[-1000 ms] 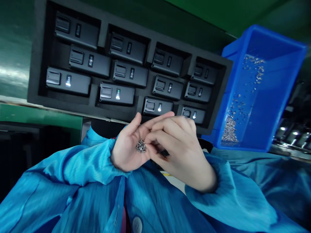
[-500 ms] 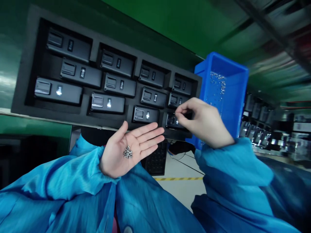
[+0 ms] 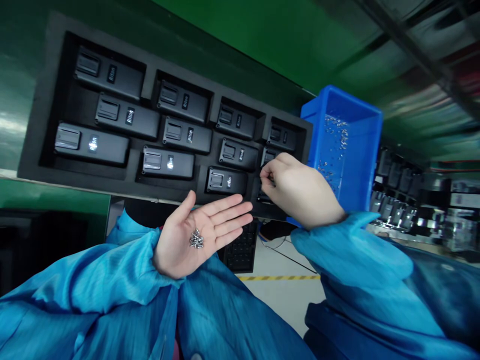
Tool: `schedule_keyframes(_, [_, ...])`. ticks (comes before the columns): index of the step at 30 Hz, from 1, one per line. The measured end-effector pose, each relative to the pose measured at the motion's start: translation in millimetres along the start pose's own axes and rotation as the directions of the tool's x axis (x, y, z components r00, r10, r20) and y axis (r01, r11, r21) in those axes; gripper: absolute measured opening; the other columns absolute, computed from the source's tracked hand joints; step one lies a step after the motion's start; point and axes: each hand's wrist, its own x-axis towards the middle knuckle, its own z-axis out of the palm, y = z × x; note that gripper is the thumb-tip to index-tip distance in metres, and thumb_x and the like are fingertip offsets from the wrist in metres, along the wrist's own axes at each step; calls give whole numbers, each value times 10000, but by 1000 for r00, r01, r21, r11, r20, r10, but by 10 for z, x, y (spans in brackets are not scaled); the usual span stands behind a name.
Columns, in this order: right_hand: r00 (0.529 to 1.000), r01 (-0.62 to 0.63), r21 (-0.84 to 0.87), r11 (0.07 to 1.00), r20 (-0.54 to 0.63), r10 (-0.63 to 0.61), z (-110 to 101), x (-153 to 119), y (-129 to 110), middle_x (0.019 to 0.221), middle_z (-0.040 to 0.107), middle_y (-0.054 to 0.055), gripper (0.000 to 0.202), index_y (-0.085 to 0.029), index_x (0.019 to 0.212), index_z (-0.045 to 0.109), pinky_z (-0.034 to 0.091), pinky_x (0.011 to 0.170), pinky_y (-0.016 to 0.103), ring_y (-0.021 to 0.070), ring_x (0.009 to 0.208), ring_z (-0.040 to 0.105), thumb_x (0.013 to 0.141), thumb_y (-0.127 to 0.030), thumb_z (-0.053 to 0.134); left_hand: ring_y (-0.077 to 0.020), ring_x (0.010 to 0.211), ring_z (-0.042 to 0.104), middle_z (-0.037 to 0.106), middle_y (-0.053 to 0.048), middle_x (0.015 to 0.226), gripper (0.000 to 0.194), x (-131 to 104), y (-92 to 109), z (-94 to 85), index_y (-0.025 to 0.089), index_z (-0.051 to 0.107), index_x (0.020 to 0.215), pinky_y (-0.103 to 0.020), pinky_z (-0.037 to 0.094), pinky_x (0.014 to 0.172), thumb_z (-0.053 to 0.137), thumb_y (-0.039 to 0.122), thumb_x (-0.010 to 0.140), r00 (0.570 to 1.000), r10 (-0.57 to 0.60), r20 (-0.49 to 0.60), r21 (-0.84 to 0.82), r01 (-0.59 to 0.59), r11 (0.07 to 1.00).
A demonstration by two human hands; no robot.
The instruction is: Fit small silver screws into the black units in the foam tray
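Observation:
My left hand (image 3: 200, 232) lies palm up with its fingers spread, and a small pile of metal screws (image 3: 196, 239) rests loose on the palm. My right hand (image 3: 296, 187) is pinched over the rightmost column of the black foam tray (image 3: 101, 184); whatever is between its fingertips is too small to make out. It partly covers the black cases there. Several black cases marked "Riton", such as this one (image 3: 227, 181) just above my left fingertips, sit in the tray's recesses.
A blue bin (image 3: 360, 150) with scattered small metal parts stands at the tray's right end. Farther right are blurred rows of dark and shiny parts (image 3: 399, 212). Below the tray, a dark gridded object (image 3: 242, 252) shows near my sleeves.
My right hand has moved slightly left, its fingertips now over the left part of the nearest case in the rightmost column. My left hand with the screws has hardly moved.

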Motion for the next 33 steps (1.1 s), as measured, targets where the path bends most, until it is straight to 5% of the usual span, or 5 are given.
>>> schedule_keyframes(9, [952,-75,225,971,-274,137,207,-326,-193,940,651,83,213,-196,1018,664,521,702,324,208,838,633,963,-183,459,-280,1372,490,540,-169,1451,744,0,24,-5,43,520,1397,-404,294,1174,224,597,998,1000,6,3,-44,-6,999])
schedule_keyframes(16, [930,-40,398,916,-321,180,433,-537,-140,1032,589,99,347,-232,1236,636,523,823,409,234,960,588,946,-159,461,-276,1369,494,546,-169,1446,796,-5,31,14,58,304,1538,-415,255,1187,161,619,992,999,30,28,-50,-28,998])
schedule_keyframes(23, [848,22,517,856,-462,258,-72,-544,-464,1018,602,90,206,-211,1078,656,496,843,427,239,986,586,880,-171,621,-245,1300,556,597,-144,1399,826,9,6,62,69,424,1480,-367,349,1117,124,652,977,999,48,-11,-22,-48,999])
schedule_keyframes(27, [904,243,532,812,-427,9,-304,-503,-896,929,650,42,35,-215,879,670,472,825,386,203,930,592,865,-182,673,-185,1051,669,709,-112,1185,756,-8,0,105,85,515,1415,-298,458,944,146,598,1000,997,54,-55,-1,-54,999])
schedule_keyframes(33, [922,258,501,826,-382,-56,-276,-419,-1077,900,672,49,81,-200,822,702,459,833,386,212,926,538,890,-201,658,-241,1246,587,618,-143,1350,721,-13,-13,115,99,429,1487,-310,483,949,177,575,1007,992,64,-105,40,-60,997])
